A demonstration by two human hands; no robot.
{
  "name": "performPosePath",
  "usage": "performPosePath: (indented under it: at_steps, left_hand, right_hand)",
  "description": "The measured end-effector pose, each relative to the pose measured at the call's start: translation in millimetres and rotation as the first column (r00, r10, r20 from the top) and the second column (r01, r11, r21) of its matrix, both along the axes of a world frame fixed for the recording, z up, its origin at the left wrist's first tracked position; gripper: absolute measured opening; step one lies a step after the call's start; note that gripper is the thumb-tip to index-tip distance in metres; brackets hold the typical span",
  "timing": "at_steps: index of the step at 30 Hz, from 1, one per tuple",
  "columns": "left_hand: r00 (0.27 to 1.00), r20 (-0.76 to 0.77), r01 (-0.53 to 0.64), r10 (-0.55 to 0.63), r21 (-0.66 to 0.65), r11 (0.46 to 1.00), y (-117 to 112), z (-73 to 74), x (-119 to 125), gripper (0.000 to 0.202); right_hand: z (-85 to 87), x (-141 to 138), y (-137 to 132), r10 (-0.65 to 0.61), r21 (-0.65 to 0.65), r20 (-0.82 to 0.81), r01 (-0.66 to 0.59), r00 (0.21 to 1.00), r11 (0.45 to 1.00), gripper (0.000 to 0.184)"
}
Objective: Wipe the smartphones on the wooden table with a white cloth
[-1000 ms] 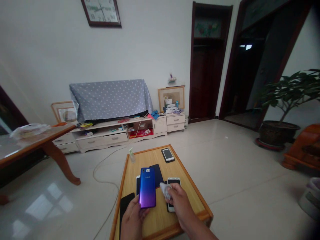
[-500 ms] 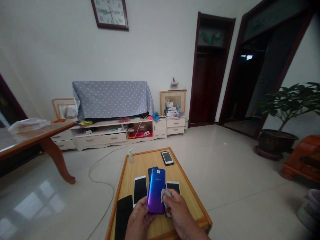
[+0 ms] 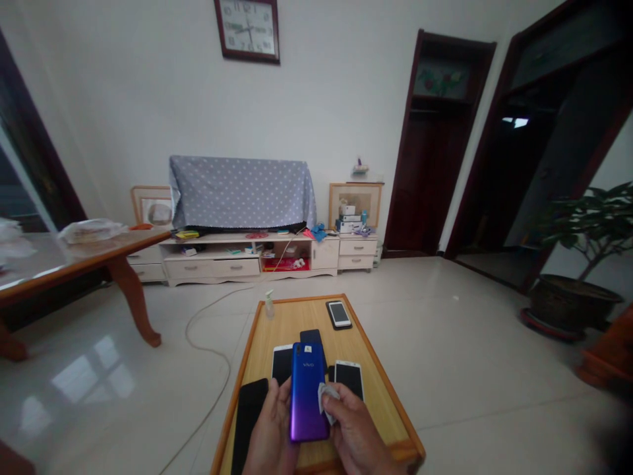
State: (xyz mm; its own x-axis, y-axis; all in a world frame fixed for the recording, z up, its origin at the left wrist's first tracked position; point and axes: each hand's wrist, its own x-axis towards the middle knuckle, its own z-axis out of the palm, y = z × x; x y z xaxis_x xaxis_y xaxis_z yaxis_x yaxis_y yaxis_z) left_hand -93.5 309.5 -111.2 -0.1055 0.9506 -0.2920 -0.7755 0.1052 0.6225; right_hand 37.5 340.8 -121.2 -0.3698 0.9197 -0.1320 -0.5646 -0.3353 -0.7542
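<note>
My left hand [image 3: 271, 432] grips a blue-to-purple phone [image 3: 308, 392] by its left edge, back side up, over the low wooden table [image 3: 380, 382]. My right hand [image 3: 355, 435] pinches a small white cloth [image 3: 326, 398] against the phone's right edge. Under and around the held phone lie a white phone [image 3: 281, 362], a dark blue phone [image 3: 311, 336], another white phone [image 3: 349, 379] and a black phone [image 3: 250, 415]. A further phone [image 3: 339, 314] rests at the table's far right.
A small spray bottle [image 3: 269, 305] stands at the table's far left corner. A cable [image 3: 208, 356] loops over the tiled floor. A large table [image 3: 74, 254] is at left, a covered TV cabinet [image 3: 237, 254] by the wall, a potted plant [image 3: 573, 290] at right.
The view swung left and down a little. The held phone dropped lower and nearer, and my right hand with the cloth came from beside the phone onto its right edge.
</note>
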Motion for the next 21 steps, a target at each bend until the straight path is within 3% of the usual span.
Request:
performPosePath:
  at_steps: [5, 11, 16, 18, 21]
  left_hand:
    - [0.991, 0.126, -0.034, 0.034, -0.005, 0.999, -4, 9.2, -5, 0.032]
    - [0.966, 0.251, -0.057, 0.065, -0.038, 0.998, -3, 5.3, -17, 0.040]
    - [0.980, 0.165, -0.101, 0.110, -0.061, 0.993, -4, 1.5, -22, 0.049]
    - [0.984, 0.080, -0.157, 0.161, -0.048, 0.986, -4, 2.0, -22, 0.045]
    - [0.986, -0.089, -0.147, 0.144, -0.026, 0.989, -6, 6.7, -22, 0.043]
  right_hand:
    - [-3.2, -13, -7, 0.033, -0.013, -0.011, -0.034, 0.999, 0.999, 0.034]
    - [-5.7, -28, -20, 0.085, -0.065, -0.033, -0.087, 0.996, 0.994, 0.044]
    - [-12.8, -40, -31, 0.096, -0.063, -0.013, -0.097, 0.995, 0.993, 0.045]
    - [-12.5, -42, -34, 0.078, -0.059, 0.013, -0.078, 0.997, 0.995, 0.047]
    - [-9.5, -44, -38, 0.046, -0.050, 0.068, -0.043, 0.997, 0.998, 0.049]
